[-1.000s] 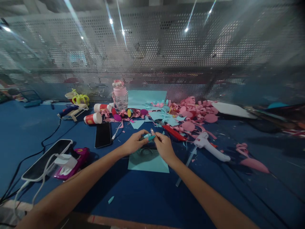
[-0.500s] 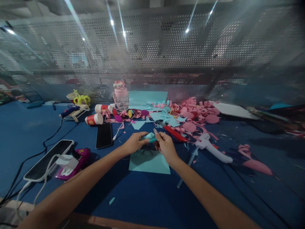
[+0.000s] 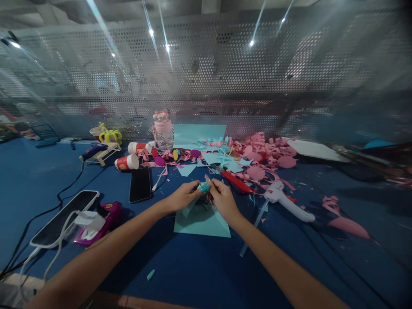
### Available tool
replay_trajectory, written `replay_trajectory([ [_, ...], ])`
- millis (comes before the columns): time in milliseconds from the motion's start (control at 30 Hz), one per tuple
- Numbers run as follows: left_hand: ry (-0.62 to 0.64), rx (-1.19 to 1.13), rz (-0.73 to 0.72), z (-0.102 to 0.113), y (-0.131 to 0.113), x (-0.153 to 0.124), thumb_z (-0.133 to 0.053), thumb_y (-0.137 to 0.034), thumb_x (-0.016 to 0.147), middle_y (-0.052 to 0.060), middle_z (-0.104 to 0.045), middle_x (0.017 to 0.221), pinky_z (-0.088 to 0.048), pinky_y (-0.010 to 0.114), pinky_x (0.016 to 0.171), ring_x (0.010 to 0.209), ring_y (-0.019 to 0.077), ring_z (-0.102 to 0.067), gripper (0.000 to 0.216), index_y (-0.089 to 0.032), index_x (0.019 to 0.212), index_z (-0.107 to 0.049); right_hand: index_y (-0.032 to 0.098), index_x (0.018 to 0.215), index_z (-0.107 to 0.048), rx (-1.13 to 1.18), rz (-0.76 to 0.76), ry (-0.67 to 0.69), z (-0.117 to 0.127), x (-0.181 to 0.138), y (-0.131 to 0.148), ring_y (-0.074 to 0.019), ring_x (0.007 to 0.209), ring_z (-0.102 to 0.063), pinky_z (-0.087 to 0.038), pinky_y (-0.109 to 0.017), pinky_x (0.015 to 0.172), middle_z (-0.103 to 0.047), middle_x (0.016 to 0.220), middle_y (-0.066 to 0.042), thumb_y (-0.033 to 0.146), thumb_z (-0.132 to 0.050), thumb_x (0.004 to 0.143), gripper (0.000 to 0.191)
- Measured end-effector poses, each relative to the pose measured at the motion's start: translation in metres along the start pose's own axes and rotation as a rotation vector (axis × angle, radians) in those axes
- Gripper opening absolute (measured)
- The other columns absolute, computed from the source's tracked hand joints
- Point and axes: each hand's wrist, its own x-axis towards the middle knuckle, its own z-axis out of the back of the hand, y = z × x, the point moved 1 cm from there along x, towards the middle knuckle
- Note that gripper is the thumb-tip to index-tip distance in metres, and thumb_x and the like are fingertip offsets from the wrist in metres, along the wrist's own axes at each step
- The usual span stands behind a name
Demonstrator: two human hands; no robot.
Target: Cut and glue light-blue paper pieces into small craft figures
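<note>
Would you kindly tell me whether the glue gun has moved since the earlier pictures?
No, the glue gun appears to lie where it did, just right of the red handle.

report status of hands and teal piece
Left hand gripping teal piece, right hand against it. Teal sheet below. Red tool beyond, apart from both hands.

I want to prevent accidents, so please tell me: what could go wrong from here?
The small turquoise piece pinched between the left hand and right hand might crease or slip onto the sheet below. The right hand could brush the red-handled tool just beyond it. The right forearm might bump the nearby translucent stick of the white glue gun.
</note>
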Motion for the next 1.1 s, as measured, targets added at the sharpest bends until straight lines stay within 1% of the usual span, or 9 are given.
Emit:
replay_trajectory([
  [200, 0.012, -0.108, 0.04, -0.004, -0.005, -0.004, -0.034, -0.043, 0.086, -0.005, -0.04, 0.062, -0.034, 0.02, 0.051, 0.054, 0.007, -0.039, 0.027, -0.017, 0.084, -0.039, 0.021, 0.053, -0.038, -0.045, -0.008, -0.028, 0.0, -0.001, 0.004, -0.0063, 0.033, -0.026, -0.018, -0.022, 0.035, -0.033, 0.037, 0.008, 0.053, -0.051, 0.074, 0.04],
  [333, -0.054, 0.052, 0.028, -0.001, -0.01, -0.006, -0.038, -0.039, 0.085, -0.007, -0.037, 0.053, -0.025, 0.019, 0.045, 0.048, 0.0063, -0.032, 0.024, -0.016, 0.088, -0.045, 0.02, 0.048, -0.037, -0.061, -0.031, -0.083, 0.0, 0.0, 0.001, -0.0063, 0.031, -0.028, -0.019, -0.022, 0.034, -0.033, 0.033, 0.007, 0.054, -0.053, 0.072, 0.045],
  [433, -0.116, 0.14, 0.045, 0.003, -0.01, -0.006, -0.042, -0.038, 0.083, -0.008, -0.036, 0.049, -0.023, 0.019, 0.044, 0.046, 0.0063, -0.031, 0.025, -0.016, 0.093, -0.049, 0.02, 0.048, -0.039, -0.017, -0.081, -0.061, -0.001, 0.001, -0.001, -0.0063, 0.028, -0.029, -0.019, -0.022, 0.032, -0.035, 0.032, 0.007, 0.057, -0.053, 0.07, 0.045],
  [633, -0.084, 0.074, 0.059, 0.002, -0.002, -0.005, -0.043, -0.041, 0.081, -0.008, -0.037, 0.045, -0.025, 0.018, 0.042, 0.042, 0.0055, -0.035, 0.027, -0.016, 0.071, -0.045, 0.02, 0.054, -0.041, 0.069, -0.088, -0.035, -0.005, 0.0, -0.001, -0.0058, 0.029, -0.029, -0.019, -0.021, 0.032, -0.038, 0.036, 0.008, 0.059, -0.053, 0.069, 0.043],
  [767, -0.119, -0.035, 0.063, -0.002, 0.001, -0.005, -0.047, -0.042, 0.079, -0.009, -0.037, 0.042, -0.028, 0.018, 0.041, 0.037, 0.006, -0.037, 0.025, -0.016, 0.077, -0.047, 0.02, 0.053, -0.04, -0.068, -0.069, -0.067, -0.003, -0.001, -0.003, -0.0063, 0.031, -0.029, -0.02, -0.022, 0.034, -0.035, 0.037, 0.007, 0.057, -0.05, 0.073, 0.043],
  [833, -0.125, -0.08, 0.075, -0.002, 0.001, -0.005, -0.049, -0.042, 0.079, -0.009, -0.038, 0.042, -0.029, 0.018, 0.041, 0.036, 0.0067, -0.038, 0.026, -0.017, 0.083, -0.048, 0.02, 0.053, -0.04, -0.11, -0.038, -0.073, -0.002, -0.001, -0.003, -0.0065, 0.032, -0.029, -0.02, -0.022, 0.035, -0.035, 0.038, 0.007, 0.054, -0.048, 0.075, 0.042],
  [933, -0.063, -0.118, 0.063, -0.001, -0.003, -0.004, -0.046, -0.043, 0.08, -0.007, -0.046, 0.049, -0.034, 0.019, 0.045, 0.041, 0.0079, -0.044, 0.027, -0.017, 0.087, -0.047, 0.02, 0.055, -0.038, -0.116, -0.011, -0.053, -0.002, -0.001, -0.003, -0.0069, 0.034, -0.029, -0.021, -0.022, 0.036, -0.033, 0.039, 0.008, 0.051, -0.045, 0.078, 0.039],
  [1000, -0.009, -0.051, 0.009, 0.0, -0.008, -0.004, -0.042, -0.042, 0.083, -0.003, -0.052, 0.06, -0.037, 0.02, 0.052, 0.052, 0.0088, -0.049, 0.025, -0.017, 0.086, -0.047, 0.02, 0.056, -0.038, -0.132, 0.016, -0.038, -0.001, -0.001, -0.002, -0.007, 0.036, -0.029, -0.022, -0.022, 0.038, -0.033, 0.041, 0.008, 0.049, -0.045, 0.079, 0.038],
  [1100, 0.022, 0.104, -0.038, 0.0, -0.013, -0.005, -0.035, -0.04, 0.086, -0.002, -0.05, 0.067, -0.035, 0.021, 0.057, 0.059, 0.0086, -0.045, 0.026, -0.017, 0.082, -0.046, 0.02, 0.057, -0.037, -0.159, 0.061, -0.018, -0.001, -0.002, -0.001, -0.0071, 0.039, -0.028, -0.023, -0.022, 0.04, -0.031, 0.043, 0.008, 0.047, -0.045, 0.08, 0.036],
])
